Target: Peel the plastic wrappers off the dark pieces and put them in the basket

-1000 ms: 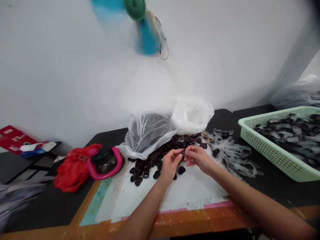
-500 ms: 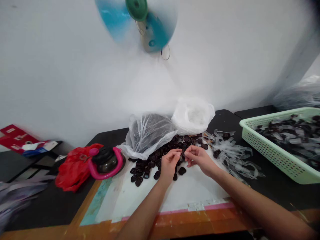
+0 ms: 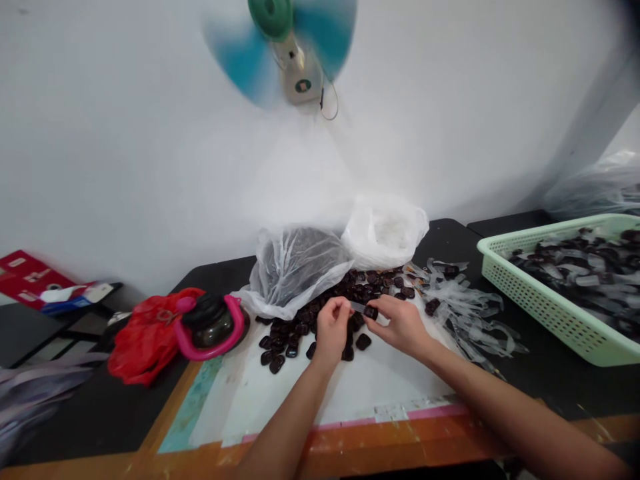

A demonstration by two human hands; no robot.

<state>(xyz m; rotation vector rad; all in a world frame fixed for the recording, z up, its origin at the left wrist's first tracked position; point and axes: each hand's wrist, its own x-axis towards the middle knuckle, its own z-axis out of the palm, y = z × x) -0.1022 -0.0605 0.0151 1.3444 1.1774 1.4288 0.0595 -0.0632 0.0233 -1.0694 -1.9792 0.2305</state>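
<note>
In front of me, my right hand (image 3: 400, 325) pinches a glossy dark brown, rounded-square piece (image 3: 370, 312) between thumb and fingers. A translucent strip (image 3: 358, 307) runs from that piece to my left hand (image 3: 333, 328), whose closed fingertips grip its other end. Both hands hover over a pile of similar dark pieces (image 3: 295, 328) on a white sheet (image 3: 395, 373). Beyond my right hand, a tangle of loose translucent strips (image 3: 470, 300) lies on the black table.
A pale green basket (image 3: 560, 313) of dark pieces with strips stands right. Behind the pile are a clear bag (image 3: 295, 267) and a white bag (image 3: 385, 233). A red bag (image 3: 150, 333) and a dark pot-like object with pink ring (image 3: 210, 333) lie left. A fan (image 3: 273, 20) spins above.
My hands have drawn slightly apart. The dark piece and the strip between them now show plainly, where before the fingertips hid most of what they held.
</note>
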